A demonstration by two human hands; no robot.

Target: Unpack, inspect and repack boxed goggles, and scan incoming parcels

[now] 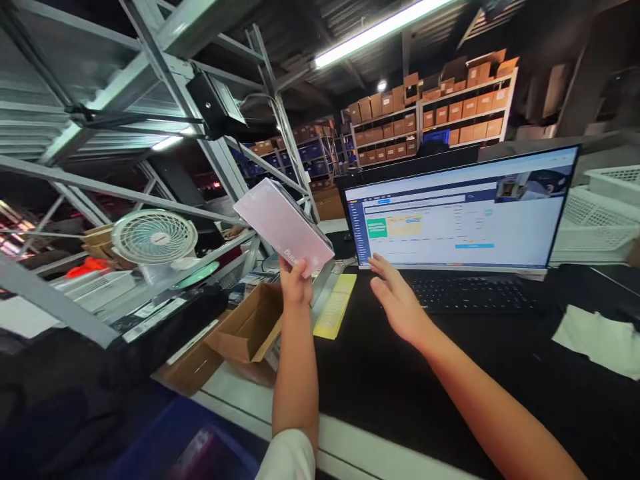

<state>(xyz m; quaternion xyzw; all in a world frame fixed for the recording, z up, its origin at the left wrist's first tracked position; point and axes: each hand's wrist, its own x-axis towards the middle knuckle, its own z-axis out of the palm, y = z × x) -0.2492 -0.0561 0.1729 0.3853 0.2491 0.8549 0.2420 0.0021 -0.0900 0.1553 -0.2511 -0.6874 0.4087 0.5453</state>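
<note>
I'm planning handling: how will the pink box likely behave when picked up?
The pink box is probably stiff, given its flat faces. It seems fairly light, since the left hand alone holds it up. Its sheen suggests some slipperiness.

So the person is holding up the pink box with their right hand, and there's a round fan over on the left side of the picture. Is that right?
Almost! The head view shows the pink box in the person's left hand, not the right hand. The round fan is over on the left side, just as you said.
</note>
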